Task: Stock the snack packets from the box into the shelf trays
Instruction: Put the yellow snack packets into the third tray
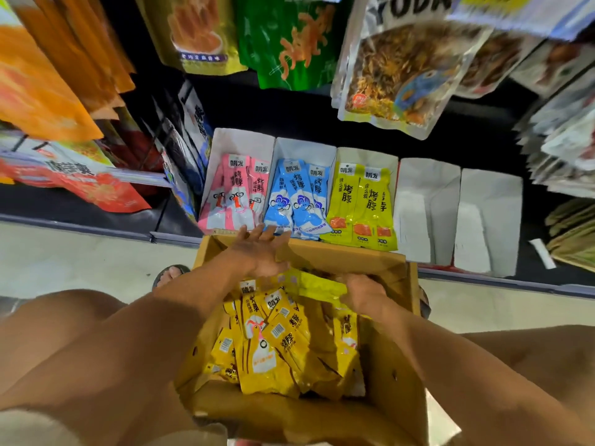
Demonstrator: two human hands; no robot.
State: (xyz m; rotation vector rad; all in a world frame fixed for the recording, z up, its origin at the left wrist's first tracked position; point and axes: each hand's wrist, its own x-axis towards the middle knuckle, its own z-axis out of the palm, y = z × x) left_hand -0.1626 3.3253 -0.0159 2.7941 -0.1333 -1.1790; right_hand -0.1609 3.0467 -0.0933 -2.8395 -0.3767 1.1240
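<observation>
Left hand (pixel 260 252) flat, fingers straight, resting on far flap of box (pixel 394 375). Right hand (pixel 363 292) grips lime packet (pixel 318 284) inside box. Yellow packets (pixel 273 349) below both hands. 5 trays (pixel 299 148) just beyond left fingertips.

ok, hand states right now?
Left hand: open, fingers straight over the box flap.
Right hand: holding a yellow packet in the box.

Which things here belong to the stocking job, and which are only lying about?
Job: box, yellow packets, lime packets in the right hand, left hand, filled trays, empty trays.
Idle: hanging bags, orange bags, sandal.
</observation>
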